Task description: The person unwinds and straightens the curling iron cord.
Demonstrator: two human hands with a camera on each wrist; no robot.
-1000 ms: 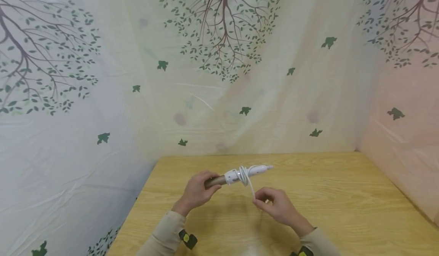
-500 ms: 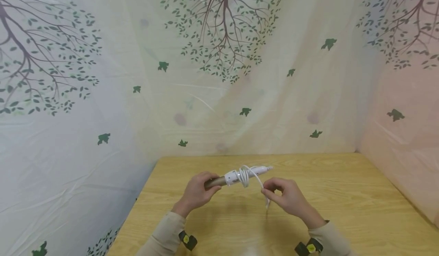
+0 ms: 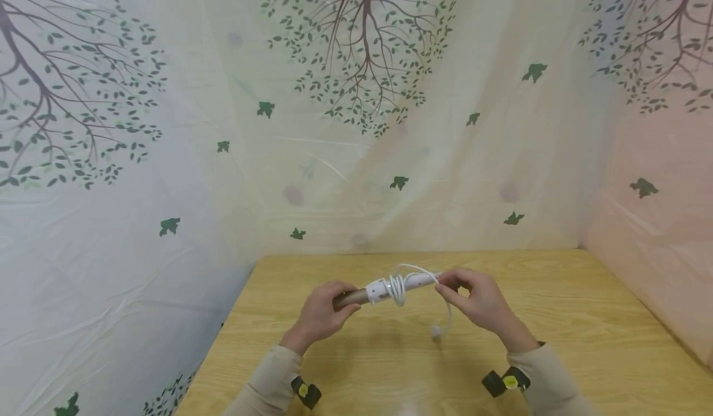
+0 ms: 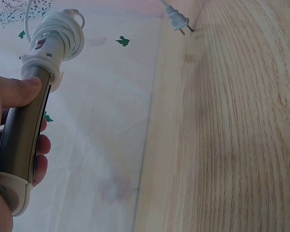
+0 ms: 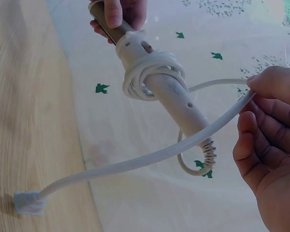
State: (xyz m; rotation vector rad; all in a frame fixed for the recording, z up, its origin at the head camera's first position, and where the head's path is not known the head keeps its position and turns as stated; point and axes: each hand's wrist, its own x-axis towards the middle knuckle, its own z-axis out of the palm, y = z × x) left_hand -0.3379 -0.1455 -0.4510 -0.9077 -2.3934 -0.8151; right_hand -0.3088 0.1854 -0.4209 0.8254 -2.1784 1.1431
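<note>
My left hand [image 3: 323, 309] grips a curling iron by its bronze barrel [image 4: 25, 125], thumb along the top. The iron's white handle [image 5: 176, 99] points to the right, with several turns of white cord [image 5: 152, 72] wound round it. Between thumb and forefinger my right hand [image 3: 481, 298] pinches the loose length of that cord, just past the handle's far end. From the pinch the cord hangs down to a two-pin plug [image 4: 178, 20], which dangles over the table. A ribbed cord sleeve [image 5: 209, 153] shows at the handle's end.
Both hands are above a wood-grain table [image 3: 557, 317]. Pale sheeting printed with trees and green leaves [image 3: 356, 187] encloses its back and sides. Each wrist wears a dark strap with a yellow mark.
My right hand has moved up and to the right, drawing a length of cord off the coil. The plug end now hangs in sight below it. My left hand stays nearly still.
</note>
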